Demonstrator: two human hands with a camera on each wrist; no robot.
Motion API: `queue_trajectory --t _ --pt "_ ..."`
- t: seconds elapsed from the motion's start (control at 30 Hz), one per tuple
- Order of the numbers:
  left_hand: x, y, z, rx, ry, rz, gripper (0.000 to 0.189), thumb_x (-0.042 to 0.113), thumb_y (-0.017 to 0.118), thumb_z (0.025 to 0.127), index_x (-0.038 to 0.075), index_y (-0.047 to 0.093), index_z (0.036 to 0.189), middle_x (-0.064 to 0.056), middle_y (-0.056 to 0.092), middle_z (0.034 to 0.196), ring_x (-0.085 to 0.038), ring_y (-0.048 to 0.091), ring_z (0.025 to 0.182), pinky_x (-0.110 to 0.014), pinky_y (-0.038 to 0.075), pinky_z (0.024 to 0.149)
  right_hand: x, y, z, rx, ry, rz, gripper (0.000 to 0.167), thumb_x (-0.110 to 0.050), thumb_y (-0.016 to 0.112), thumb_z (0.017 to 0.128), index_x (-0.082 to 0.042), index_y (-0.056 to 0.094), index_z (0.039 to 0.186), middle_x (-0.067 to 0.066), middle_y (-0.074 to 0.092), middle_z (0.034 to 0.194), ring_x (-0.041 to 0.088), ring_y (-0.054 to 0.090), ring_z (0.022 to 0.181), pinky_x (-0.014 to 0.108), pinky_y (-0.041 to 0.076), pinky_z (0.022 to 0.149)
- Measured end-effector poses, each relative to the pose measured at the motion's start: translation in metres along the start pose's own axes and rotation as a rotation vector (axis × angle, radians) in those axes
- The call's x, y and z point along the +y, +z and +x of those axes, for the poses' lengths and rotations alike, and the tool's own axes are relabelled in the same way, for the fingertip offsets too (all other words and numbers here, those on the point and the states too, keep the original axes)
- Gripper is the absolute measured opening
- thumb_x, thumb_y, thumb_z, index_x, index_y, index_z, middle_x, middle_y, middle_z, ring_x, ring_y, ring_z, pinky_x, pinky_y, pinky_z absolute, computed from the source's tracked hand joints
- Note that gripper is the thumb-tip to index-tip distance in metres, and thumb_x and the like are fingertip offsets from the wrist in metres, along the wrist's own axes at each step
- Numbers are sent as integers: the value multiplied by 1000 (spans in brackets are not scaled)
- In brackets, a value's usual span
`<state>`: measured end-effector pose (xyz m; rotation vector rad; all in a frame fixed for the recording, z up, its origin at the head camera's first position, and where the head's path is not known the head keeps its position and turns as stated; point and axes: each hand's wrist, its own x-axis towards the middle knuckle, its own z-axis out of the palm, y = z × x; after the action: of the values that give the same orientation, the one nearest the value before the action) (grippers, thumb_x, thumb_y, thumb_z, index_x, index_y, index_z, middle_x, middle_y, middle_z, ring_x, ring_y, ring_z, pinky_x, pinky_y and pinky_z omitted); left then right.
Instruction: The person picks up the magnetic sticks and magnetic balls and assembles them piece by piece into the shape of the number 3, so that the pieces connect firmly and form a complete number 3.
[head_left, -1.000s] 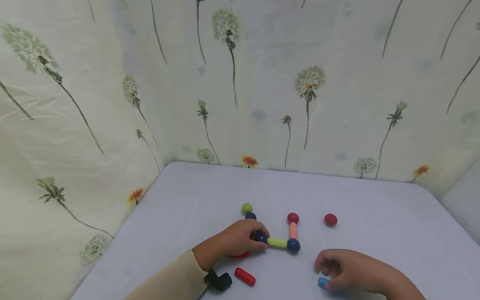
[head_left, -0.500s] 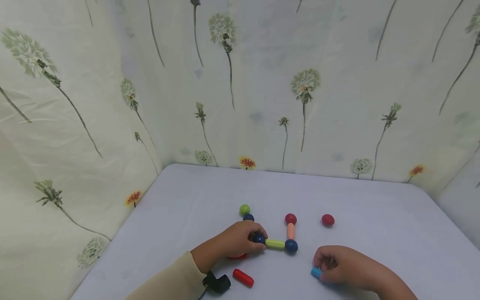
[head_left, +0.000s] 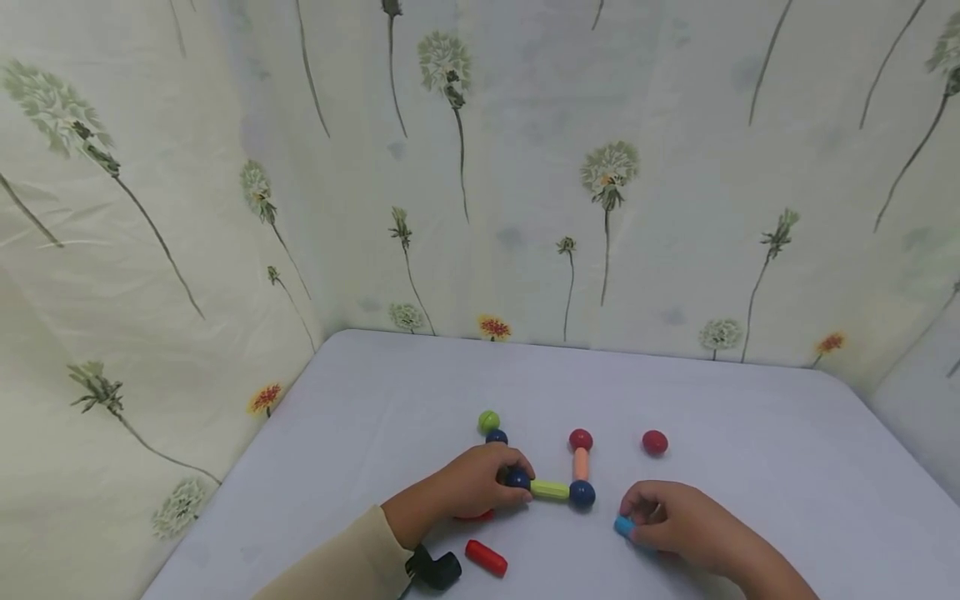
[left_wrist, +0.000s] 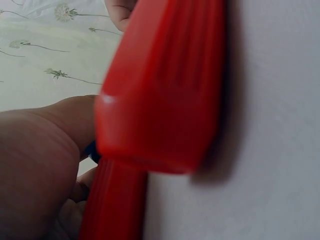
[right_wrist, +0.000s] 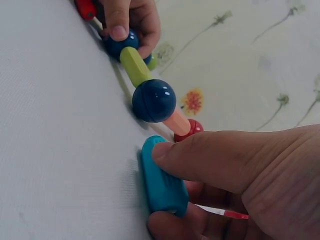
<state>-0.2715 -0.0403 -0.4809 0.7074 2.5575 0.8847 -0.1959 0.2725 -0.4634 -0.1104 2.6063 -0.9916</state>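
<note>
In the head view my left hand [head_left: 480, 482] pinches a dark blue ball [head_left: 517, 478] at one end of a yellow-green rod [head_left: 550, 490]. The rod's other end meets a second dark blue ball [head_left: 582, 494]. From there a salmon rod [head_left: 581, 465] runs back to a red ball [head_left: 581, 440]. My right hand [head_left: 686, 525] holds a light blue rod [right_wrist: 162, 182] between thumb and fingers, close over the table and short of that corner ball. Beyond the left hand lie a further dark blue ball [head_left: 497, 437] and a green ball [head_left: 489, 421], partly hidden links between.
A loose red ball [head_left: 655, 442] sits at the back right. One red rod [head_left: 486, 558] lies in front of the left hand; another red rod [head_left: 474, 516] is partly under it. A black object [head_left: 438, 571] shows by the left wrist. Flowered cloth [head_left: 525, 167] hangs behind the table.
The right hand has closed its fingers on the light blue rod and moved it left and away from me, nearer the joined pieces. The left hand keeps its place; the head view shifted slightly.
</note>
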Motion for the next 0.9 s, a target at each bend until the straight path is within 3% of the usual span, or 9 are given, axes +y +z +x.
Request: queue_trajectory --t 0.23,0.57,0.9 --pt "2 0 -1 1 -5 6 24 39 82 92 38 72 113 14 63 120 -9 57 109 -39 57 99 -7 6 5 91 84 -45 20 -13 81 87 -20 72 103 0 64 89 18 58 83 34 55 74" --pt "0 1 -1 0 -12 -5 23 38 83 91 39 72 112 14 63 121 -10 57 111 -41 57 100 -13 12 12 160 89 -103 27 -9 81 85 -17 73 109 -3 68 91 17 58 85 41 57 81" --pt "-2 2 -2 8 0 16 23 39 82 91 41 72 111 15 62 122 -10 57 115 -43 55 103 -15 16 13 255 156 -75 30 -24 79 92 -12 70 118 1 70 97 19 61 89 41 57 78"
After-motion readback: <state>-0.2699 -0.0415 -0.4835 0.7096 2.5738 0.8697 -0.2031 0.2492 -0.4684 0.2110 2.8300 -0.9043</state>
